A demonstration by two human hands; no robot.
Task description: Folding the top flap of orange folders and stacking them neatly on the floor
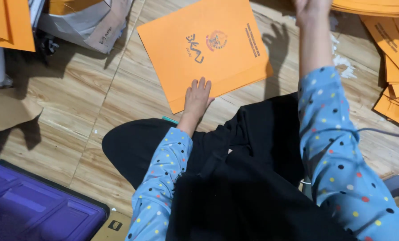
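While the left hand (196, 99) pins the orange folder's (208, 49) near edge, bare floor (96, 102) lies leftward.

An orange folder (207, 49) is pinned flat to the wood floor (87, 116) by the left hand (196, 99), fingers spread on its near corner. The right hand (313, 8) is stretched out to 1 o'clock, touching a stack of folders (370, 6) and partly cut off at the frame edge. More folders (398, 67) are fanned out at 3 o'clock, and a purple bin (34, 207) is parked at 8 o'clock.
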